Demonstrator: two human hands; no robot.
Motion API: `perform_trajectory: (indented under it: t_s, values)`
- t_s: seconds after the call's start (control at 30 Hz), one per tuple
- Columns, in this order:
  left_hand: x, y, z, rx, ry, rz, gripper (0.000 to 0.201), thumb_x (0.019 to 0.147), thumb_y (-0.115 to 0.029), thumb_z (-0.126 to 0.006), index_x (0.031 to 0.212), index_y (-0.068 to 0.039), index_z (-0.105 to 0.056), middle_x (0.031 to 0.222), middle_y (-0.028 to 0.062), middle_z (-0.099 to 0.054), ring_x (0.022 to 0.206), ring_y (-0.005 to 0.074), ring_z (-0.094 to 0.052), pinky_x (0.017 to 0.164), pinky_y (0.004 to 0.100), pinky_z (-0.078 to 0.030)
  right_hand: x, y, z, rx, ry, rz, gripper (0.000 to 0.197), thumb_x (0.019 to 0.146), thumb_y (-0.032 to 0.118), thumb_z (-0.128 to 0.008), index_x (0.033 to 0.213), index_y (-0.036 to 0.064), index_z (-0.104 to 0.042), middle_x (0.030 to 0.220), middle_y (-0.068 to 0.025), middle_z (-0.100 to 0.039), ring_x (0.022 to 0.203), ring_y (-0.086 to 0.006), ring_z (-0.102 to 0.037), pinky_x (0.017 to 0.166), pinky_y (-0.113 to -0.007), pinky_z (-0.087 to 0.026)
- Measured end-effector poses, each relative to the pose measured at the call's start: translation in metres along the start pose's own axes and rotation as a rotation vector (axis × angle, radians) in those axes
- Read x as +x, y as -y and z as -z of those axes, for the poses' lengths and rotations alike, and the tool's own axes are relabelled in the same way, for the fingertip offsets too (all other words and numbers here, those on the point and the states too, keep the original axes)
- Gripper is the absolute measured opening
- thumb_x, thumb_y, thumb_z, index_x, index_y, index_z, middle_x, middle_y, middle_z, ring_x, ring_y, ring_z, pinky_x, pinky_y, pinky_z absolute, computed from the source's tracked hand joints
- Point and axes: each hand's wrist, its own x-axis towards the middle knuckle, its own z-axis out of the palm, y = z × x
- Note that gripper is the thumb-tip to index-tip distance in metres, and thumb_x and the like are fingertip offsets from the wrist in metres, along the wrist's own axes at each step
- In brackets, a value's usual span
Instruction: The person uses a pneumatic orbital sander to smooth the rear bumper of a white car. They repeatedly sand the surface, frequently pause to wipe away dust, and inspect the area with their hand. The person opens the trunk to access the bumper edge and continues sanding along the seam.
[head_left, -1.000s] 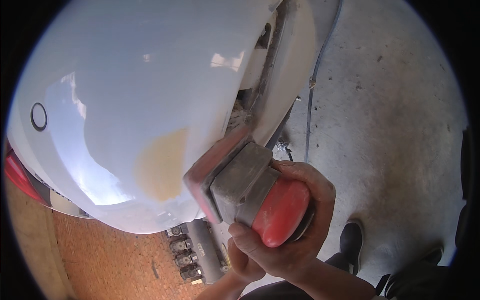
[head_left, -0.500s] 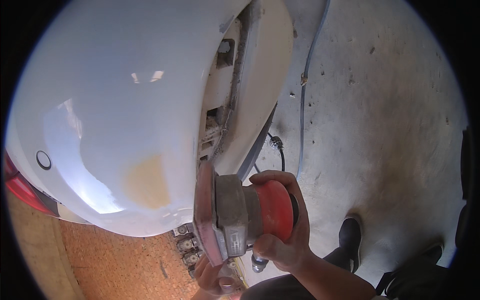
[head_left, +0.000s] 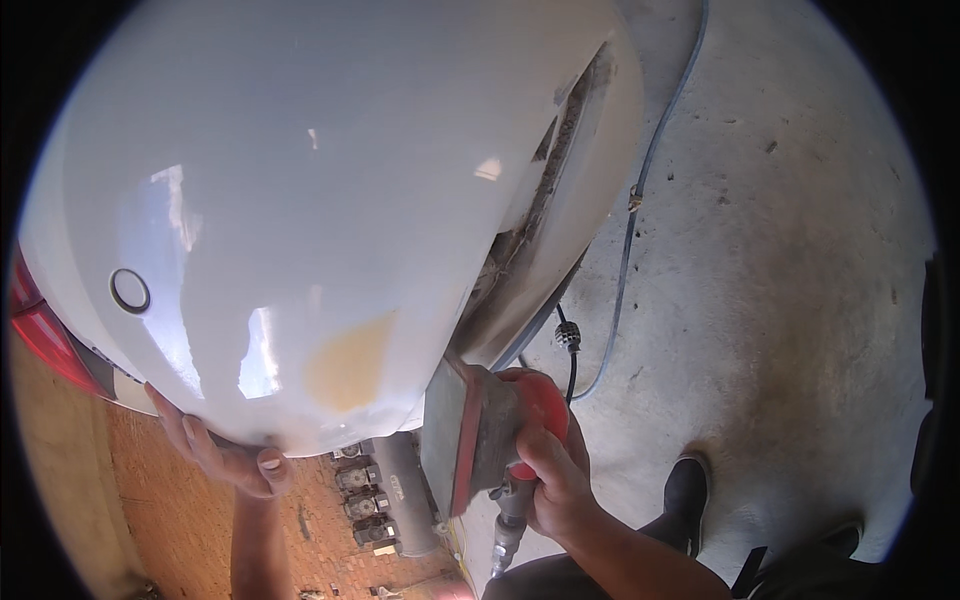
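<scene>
A white car bumper (head_left: 390,230) fills the left half of the view, with a yellowish sanded patch (head_left: 350,362) near its lower edge. My left hand (head_left: 235,462) is against that lower edge, left of the patch, its fingers along the rim and its thumb bent beside it. In my right hand (head_left: 560,490) is a red and grey air sander (head_left: 500,420), gripped around the red head. The sander's flat grey pad faces left toward the bumper, and its top overlaps the bumper's edge; whether they touch I cannot tell. A metal hose fitting (head_left: 507,540) hangs from the sander.
A red tail light (head_left: 50,335) borders the bumper at far left. Beneath are brick-patterned ground (head_left: 190,510), a dark cylinder (head_left: 405,495) and several small mechanical parts (head_left: 365,505). An air hose (head_left: 632,220) runs across the concrete floor (head_left: 790,260). My boot (head_left: 688,500) stands at lower right.
My left hand has moved from beside the sander's pad left to the bumper's lower edge. The sander has turned, showing its pad face. In the picture, the bumper's patch has shifted right.
</scene>
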Motion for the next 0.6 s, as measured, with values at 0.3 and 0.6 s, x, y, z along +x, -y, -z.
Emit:
perform_trajectory:
  t_s: [0.3, 0.6]
  values:
    - [-0.004, -0.001, -0.002, 0.008, -0.031, 0.031, 0.074, 0.107, -0.059, -0.033, 0.163, -0.011, -0.032, 0.164, 0.0322, -0.029, 0.154, 0.0493, -0.029, 0.121, 0.0645, -0.032, 0.0, 0.029, -0.004, 0.039, 0.035, 0.052, 0.075, 0.093, 0.047, -0.078, 0.145, 0.0032, -0.046, 0.13, -0.0103, -0.06, 0.12, -0.0194, -0.061, 0.104, -0.037, -0.049]
    - [0.0, -0.003, 0.001, 0.021, -0.013, 0.025, 0.073, 0.109, -0.06, -0.029, 0.163, -0.01, -0.033, 0.165, 0.0348, -0.027, 0.153, 0.0498, -0.031, 0.119, 0.0613, -0.038, 0.0, 0.025, -0.004, 0.076, 0.066, 0.064, 0.071, 0.095, 0.044, -0.077, 0.145, 0.0033, -0.047, 0.13, -0.01, -0.06, 0.117, -0.019, -0.064, 0.101, -0.036, -0.053]
